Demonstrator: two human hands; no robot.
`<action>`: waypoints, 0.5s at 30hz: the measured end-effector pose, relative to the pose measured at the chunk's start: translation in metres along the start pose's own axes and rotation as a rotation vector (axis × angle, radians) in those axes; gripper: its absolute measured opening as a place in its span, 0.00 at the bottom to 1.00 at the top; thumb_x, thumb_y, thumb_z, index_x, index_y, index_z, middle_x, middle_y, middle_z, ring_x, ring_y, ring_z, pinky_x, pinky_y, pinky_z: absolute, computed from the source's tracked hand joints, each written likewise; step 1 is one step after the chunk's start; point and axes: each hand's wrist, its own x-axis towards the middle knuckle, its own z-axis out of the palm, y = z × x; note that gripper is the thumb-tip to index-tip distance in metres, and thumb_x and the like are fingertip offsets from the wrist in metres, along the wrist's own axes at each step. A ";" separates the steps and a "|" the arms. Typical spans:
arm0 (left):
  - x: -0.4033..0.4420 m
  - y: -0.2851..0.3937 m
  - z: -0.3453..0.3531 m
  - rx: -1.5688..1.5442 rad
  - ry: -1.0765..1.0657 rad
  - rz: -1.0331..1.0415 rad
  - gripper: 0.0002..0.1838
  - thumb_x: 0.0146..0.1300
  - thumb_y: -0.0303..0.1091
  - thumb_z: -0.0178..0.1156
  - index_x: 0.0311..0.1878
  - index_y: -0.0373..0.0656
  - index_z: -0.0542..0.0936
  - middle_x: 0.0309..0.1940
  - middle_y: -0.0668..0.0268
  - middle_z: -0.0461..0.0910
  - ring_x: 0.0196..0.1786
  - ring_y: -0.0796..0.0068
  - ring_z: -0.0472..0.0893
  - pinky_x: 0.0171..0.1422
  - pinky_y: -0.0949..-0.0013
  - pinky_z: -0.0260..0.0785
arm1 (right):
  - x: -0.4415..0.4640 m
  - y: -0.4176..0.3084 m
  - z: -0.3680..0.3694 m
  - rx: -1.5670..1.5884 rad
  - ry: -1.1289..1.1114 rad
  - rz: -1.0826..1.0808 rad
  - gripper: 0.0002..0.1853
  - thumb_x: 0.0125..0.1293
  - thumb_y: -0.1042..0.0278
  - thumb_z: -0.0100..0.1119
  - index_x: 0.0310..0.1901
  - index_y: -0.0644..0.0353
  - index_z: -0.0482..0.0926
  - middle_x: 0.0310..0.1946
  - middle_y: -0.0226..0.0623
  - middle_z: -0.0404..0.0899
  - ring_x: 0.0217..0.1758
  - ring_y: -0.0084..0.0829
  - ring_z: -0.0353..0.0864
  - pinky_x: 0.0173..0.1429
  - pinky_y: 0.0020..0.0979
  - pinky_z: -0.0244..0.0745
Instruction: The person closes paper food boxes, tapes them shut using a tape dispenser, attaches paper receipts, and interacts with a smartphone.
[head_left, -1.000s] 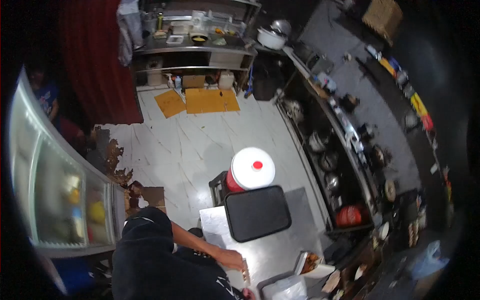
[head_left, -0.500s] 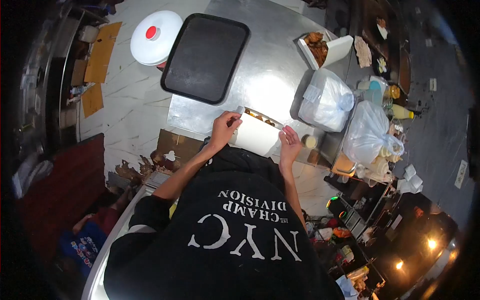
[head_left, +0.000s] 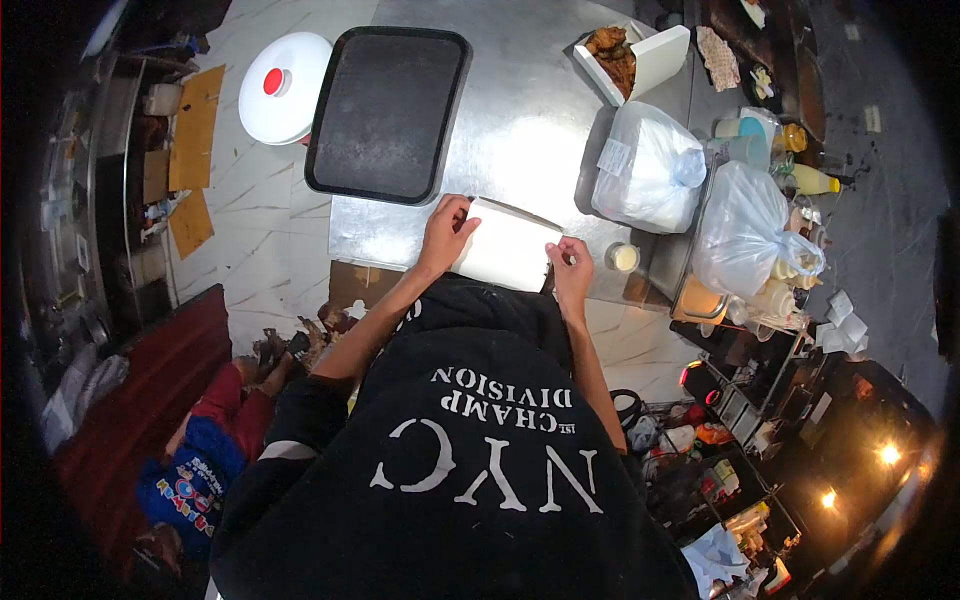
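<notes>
Pinching the far corners of a white cardboard food box (head_left: 508, 250) between thumbs and fingers, the left hand (head_left: 447, 238) and right hand (head_left: 571, 268) are apparently steadying its lid evenly at the steel table's (head_left: 520, 95) near edge, beyond which a black tray (head_left: 385, 115) is lying left.

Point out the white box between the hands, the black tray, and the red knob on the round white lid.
White box (head_left: 506, 248): head view, middle of its plain upper panel.
Black tray (head_left: 388, 115): head view, middle of its flat surface.
Red knob (head_left: 273, 82): head view, its top.
</notes>
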 end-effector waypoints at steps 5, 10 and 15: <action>0.006 0.003 -0.004 -0.091 -0.089 -0.032 0.13 0.60 0.23 0.65 0.46 0.35 0.75 0.50 0.62 0.79 0.36 0.76 0.78 0.40 0.72 0.74 | 0.000 0.001 -0.002 -0.081 0.027 -0.074 0.08 0.58 0.76 0.69 0.36 0.68 0.79 0.40 0.35 0.78 0.38 0.22 0.75 0.42 0.24 0.73; 0.011 -0.008 -0.002 -0.223 -0.177 -0.109 0.14 0.61 0.23 0.64 0.48 0.35 0.74 0.60 0.62 0.77 0.39 0.79 0.78 0.43 0.72 0.76 | -0.001 0.010 0.001 0.066 0.070 -0.027 0.08 0.58 0.76 0.69 0.36 0.68 0.80 0.45 0.38 0.79 0.43 0.25 0.78 0.47 0.26 0.75; 0.004 0.001 -0.003 -0.182 -0.136 -0.170 0.18 0.59 0.25 0.68 0.49 0.37 0.73 0.57 0.60 0.78 0.45 0.73 0.80 0.49 0.69 0.76 | -0.010 -0.014 -0.001 0.107 0.077 0.077 0.13 0.57 0.77 0.70 0.44 0.66 0.79 0.46 0.39 0.80 0.42 0.24 0.78 0.47 0.26 0.76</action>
